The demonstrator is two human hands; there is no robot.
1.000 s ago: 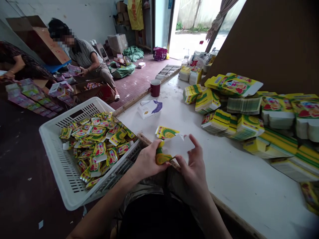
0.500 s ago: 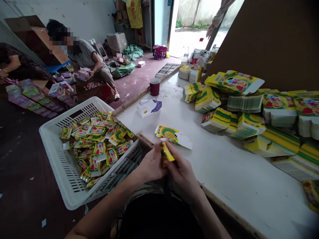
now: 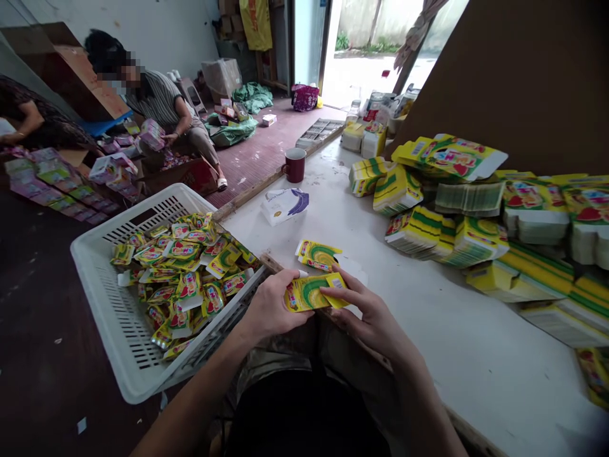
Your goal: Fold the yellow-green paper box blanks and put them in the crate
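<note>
A small yellow-green carton (image 3: 309,292) is held flat over the table's near edge. My left hand (image 3: 273,304) grips its left end between thumb and fingers. At its right end, my right hand (image 3: 364,311) has its fingers on the top face and the flap, with the thumb below. Just behind lies another yellow carton (image 3: 318,254) with a white flap, on the white table (image 3: 428,317). To the left, a white basket (image 3: 102,298) holds many small yellow packets (image 3: 190,285).
Stacks of flat yellow cartons (image 3: 423,231) fill the table's right side. A dark red mug (image 3: 295,166) and a white-purple box (image 3: 285,206) stand farther back. Two people sit at the left among pink boxes (image 3: 42,181); one (image 3: 164,108) holds a pink pack.
The carton, earlier mostly covered by both hands, now lies turned sideways with its broad face showing. My right hand has moved right and its fingers have spread along the carton.
</note>
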